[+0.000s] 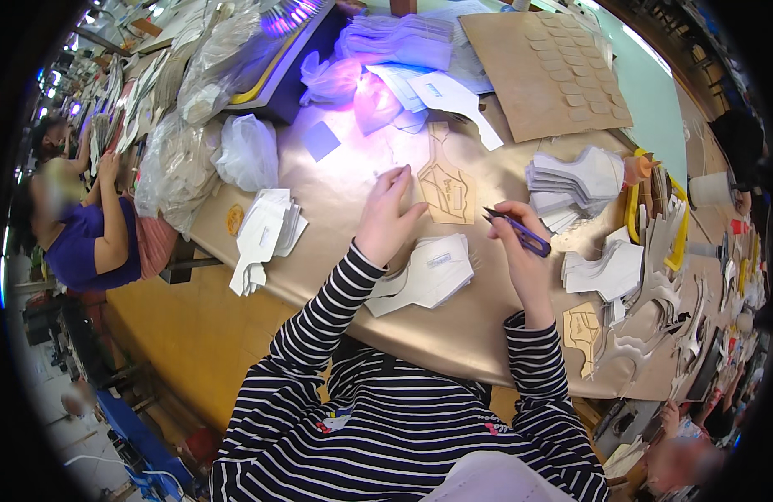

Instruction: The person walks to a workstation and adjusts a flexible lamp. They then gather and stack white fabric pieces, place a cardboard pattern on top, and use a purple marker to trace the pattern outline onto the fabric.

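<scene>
My left hand (389,219) hovers over the brown-covered table, its fingers stretched out and the thumb apart, with nothing seen in it. It is just left of a tan pattern template (453,199) with dark outlines. My right hand (523,247) is closed around purple thread snips (529,237), whose dark points face left toward the template's lower right corner. Below and between my hands lies a pile of white cut pieces (437,276) with a small printed label. The template lies flat, apart from both hands.
White piece stacks lie at left (261,238) and right (575,180). Plastic bags (246,155) and a brown board with rounded flaps (545,75) stand further back. A small tan template (581,335) lies near the right edge. A person in purple (94,243) works at far left.
</scene>
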`<move>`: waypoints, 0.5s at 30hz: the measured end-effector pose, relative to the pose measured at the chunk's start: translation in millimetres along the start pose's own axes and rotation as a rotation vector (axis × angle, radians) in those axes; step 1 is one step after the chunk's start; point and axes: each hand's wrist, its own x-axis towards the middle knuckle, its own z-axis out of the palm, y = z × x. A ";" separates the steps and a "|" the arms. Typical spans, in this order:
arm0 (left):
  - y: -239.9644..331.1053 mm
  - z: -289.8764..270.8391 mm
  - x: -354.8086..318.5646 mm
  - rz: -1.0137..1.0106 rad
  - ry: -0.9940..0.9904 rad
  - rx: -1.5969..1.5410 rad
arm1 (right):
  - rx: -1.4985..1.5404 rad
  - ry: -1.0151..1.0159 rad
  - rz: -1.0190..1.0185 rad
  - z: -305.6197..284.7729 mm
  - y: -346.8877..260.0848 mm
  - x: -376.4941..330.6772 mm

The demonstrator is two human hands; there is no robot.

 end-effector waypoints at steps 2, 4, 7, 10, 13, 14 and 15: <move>-7.3 -0.8 3.6 0.200 0.033 0.196 | 0.004 -0.007 0.069 -2.2 9.3 11.7; -11.3 -1.7 8.8 0.241 -0.023 0.257 | -0.137 -0.005 -0.101 0.2 23.1 27.0; -11.7 3.7 15.3 0.317 -0.069 0.353 | -0.207 -0.017 -0.188 0.5 38.8 38.6; -12.0 8.6 19.3 0.305 -0.198 0.382 | -0.220 -0.046 -0.150 -1.1 44.7 38.1; -12.1 11.2 19.2 0.317 -0.202 0.415 | -0.303 -0.062 -0.195 -3.4 42.1 32.1; -11.8 11.3 18.8 0.306 -0.203 0.420 | -0.322 -0.071 -0.220 -2.4 40.9 30.4; -11.3 11.1 18.9 0.308 -0.196 0.418 | -0.340 -0.077 -0.244 -1.1 39.8 29.4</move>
